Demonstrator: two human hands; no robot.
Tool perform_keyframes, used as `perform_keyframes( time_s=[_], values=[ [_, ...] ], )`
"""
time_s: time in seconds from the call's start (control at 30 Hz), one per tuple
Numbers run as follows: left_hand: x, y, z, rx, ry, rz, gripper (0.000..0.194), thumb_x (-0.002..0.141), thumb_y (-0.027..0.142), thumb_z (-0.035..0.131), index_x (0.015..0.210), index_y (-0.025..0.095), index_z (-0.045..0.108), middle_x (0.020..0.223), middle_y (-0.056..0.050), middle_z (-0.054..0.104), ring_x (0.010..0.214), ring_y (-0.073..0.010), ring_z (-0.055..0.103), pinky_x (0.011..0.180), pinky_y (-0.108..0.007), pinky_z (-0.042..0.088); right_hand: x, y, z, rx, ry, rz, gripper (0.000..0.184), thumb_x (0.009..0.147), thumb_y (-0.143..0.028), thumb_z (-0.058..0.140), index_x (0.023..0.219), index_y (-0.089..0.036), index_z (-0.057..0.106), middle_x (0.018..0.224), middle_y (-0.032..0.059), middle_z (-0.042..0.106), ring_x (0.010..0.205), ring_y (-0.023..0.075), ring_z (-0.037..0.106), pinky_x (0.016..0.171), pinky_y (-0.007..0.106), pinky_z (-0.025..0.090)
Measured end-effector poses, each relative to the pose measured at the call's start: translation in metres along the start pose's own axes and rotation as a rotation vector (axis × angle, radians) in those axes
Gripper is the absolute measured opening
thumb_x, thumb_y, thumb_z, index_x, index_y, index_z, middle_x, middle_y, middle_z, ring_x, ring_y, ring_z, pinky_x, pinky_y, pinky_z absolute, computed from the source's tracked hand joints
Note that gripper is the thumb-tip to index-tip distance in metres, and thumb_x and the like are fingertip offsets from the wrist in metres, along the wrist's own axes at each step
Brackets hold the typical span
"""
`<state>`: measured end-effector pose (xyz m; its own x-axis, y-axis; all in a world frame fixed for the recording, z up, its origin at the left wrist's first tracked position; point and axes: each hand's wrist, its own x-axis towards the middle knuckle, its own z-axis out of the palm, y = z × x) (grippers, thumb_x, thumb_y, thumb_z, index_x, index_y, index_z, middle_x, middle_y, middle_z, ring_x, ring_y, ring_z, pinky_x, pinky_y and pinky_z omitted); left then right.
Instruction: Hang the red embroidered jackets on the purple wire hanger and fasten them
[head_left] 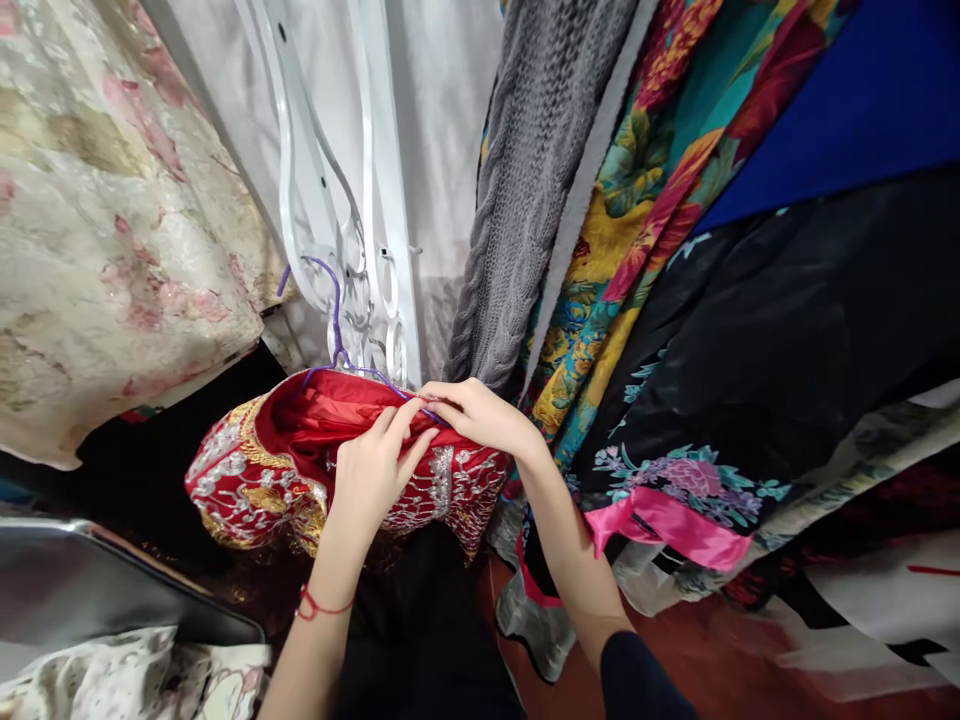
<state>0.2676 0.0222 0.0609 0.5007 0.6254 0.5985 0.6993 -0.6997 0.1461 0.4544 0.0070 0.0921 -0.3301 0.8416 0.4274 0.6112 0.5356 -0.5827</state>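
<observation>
A red garment (262, 490) with silver and gold embroidery hangs in front of me, its neckline gaping to show the plain red lining. Inside that neckline runs a purple hanger (337, 318), its hook standing up beside the white metal scrollwork. Both of my hands meet at the garment's right shoulder edge. My left hand (375, 465) pinches the edge between thumb and fingers. From the right, my right hand (480, 412) closes on the same edge, over the hanger's arm. The fingertips partly hide the fabric there.
White metal scrollwork (394, 200) stands behind the garment. Floral cream cloth (135, 220) hangs at left. A grey cable-knit piece (525, 170), a colourful floral garment (622, 250) and a black embroidered one (787, 330) hang at right. A grey panel edge (112, 570) sits lower left.
</observation>
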Motion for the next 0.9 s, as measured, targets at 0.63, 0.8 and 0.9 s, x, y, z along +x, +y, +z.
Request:
perform_keyframes(
  time_s=[0.63, 0.8, 0.9],
  values=[
    [-0.010, -0.004, 0.027, -0.093, 0.300, 0.026, 0.053, 0.085, 0.062, 0.062, 0.118, 0.020, 0.065, 0.081, -0.003, 0.072, 0.069, -0.0169, 0.068, 0.056, -0.025, 0.037, -0.070, 0.056, 0.025, 0.603, 0.288, 0.322, 0.045, 0.078, -0.062, 0.068, 0.091, -0.019, 0.062, 0.086, 0.0003, 0.067, 0.081, 0.0166, 0.063, 0.076, 0.028, 0.052],
    [-0.007, 0.004, 0.029, -0.163, 0.323, -0.011, 0.051, 0.086, 0.059, 0.063, 0.119, 0.020, 0.065, 0.084, -0.002, 0.070, 0.069, -0.0157, 0.066, 0.055, -0.025, 0.036, -0.077, 0.023, 0.010, 0.300, 0.633, 0.275, 0.030, 0.090, -0.048, 0.058, 0.095, -0.020, 0.066, 0.091, 0.0023, 0.070, 0.087, 0.0182, 0.064, 0.084, 0.030, 0.051],
    [-0.005, 0.007, 0.036, -0.181, 0.336, -0.047, 0.051, 0.086, 0.058, 0.064, 0.119, 0.019, 0.066, 0.083, -0.003, 0.069, 0.070, -0.0158, 0.065, 0.056, -0.025, 0.035, -0.072, -0.009, -0.004, -0.007, 0.791, 0.140, 0.024, 0.095, -0.038, 0.052, 0.097, -0.021, 0.068, 0.098, 0.0051, 0.071, 0.095, 0.0198, 0.064, 0.092, 0.034, 0.048]
  ],
)
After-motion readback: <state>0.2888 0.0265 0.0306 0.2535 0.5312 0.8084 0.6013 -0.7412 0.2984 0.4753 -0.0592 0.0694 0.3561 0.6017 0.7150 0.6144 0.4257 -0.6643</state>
